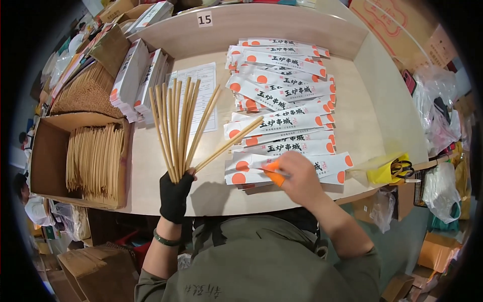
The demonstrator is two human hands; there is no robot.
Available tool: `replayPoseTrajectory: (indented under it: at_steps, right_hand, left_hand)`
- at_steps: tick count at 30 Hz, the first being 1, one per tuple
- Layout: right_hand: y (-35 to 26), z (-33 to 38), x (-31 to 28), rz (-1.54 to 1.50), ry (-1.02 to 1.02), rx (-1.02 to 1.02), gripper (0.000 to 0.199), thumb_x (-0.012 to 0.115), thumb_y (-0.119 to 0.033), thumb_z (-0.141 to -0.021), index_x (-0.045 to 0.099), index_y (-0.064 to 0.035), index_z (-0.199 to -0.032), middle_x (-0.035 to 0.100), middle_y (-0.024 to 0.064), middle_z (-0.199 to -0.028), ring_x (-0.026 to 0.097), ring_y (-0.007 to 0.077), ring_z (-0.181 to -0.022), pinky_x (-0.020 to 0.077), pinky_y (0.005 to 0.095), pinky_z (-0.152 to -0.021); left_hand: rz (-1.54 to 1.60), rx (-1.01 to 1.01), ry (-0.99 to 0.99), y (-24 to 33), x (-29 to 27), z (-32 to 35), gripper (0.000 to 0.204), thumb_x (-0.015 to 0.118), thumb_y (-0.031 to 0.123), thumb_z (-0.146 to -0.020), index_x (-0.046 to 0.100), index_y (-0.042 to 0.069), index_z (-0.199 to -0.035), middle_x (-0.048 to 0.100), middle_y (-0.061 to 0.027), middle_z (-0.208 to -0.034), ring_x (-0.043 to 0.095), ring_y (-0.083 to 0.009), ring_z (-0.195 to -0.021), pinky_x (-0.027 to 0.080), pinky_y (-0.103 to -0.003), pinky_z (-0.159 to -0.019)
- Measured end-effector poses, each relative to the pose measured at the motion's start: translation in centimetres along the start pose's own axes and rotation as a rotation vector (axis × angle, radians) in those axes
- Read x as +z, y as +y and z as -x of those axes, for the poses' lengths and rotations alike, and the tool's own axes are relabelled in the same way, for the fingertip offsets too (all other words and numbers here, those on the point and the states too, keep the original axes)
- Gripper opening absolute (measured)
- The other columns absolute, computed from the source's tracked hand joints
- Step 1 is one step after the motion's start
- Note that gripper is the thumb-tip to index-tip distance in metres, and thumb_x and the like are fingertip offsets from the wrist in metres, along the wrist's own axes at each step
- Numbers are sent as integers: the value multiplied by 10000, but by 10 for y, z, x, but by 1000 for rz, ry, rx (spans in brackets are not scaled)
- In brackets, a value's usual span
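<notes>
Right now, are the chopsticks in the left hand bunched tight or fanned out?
Fanned out. The chopsticks meet at the gloved left hand and splay apart upward, two leaning right over the paper sleeves.

White sleeves point(282, 121) with orange dots, tan chopsticks point(178, 126), black glove point(174, 197).

The right hand point(301, 177) hides part of the nearest paper sleeve point(322, 165), and its fingertips are blurred.

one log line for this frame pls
left hand: gloved, holds fanned chopsticks | right hand: on nearest paper sleeve | table: sleeve pile
</notes>
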State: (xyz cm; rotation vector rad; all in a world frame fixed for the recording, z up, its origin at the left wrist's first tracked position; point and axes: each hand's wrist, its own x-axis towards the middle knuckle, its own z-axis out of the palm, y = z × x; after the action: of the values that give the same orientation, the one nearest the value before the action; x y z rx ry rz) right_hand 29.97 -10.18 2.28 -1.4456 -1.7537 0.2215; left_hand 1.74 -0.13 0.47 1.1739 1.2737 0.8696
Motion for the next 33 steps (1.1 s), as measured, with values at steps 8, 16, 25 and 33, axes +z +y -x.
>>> replayPoseTrajectory:
  at_steps: [8,16,25,33]
  right_hand:
    - [-8,-26,-25,-513,-64,543,178,784,-79,-759,621,-12,-774,522,-15,-707,465,48,-623,394,223,-567]
    - [-16,-28,-17,-6,-148,-56,150,726,-132,-736,652,-21,-806,586,69,-781,567,210,-769,468,314,-657]
    - [-23,-58,-3,383,101,-207,414,712,-240,-754,615,-24,-1094,578,110,-952,562,287,-874,466,382,-748]
    - [0,2,14,371,-243,-341,344,696,-146,-741,642,-55,-1068,595,149,-1103,568,308,-1014,464,390,-855]
  left_hand:
    - [-164,123,-118,8,-37,6,90,649,108,-843,598,35,-851,575,-2,-725,474,-47,-599,366,-192,-530]
    - [-202,155,-275,17,-45,-3,148,659,124,-863,625,-13,-910,652,-50,-866,582,-111,-766,473,-254,-686]
    - [374,179,-155,24,34,-7,86,525,126,-952,492,58,-991,625,-114,-988,560,-118,-665,449,-248,-565]
    - [90,146,-242,-23,44,10,210,587,199,-938,578,27,-1058,645,-68,-916,602,-109,-760,513,-263,-674]
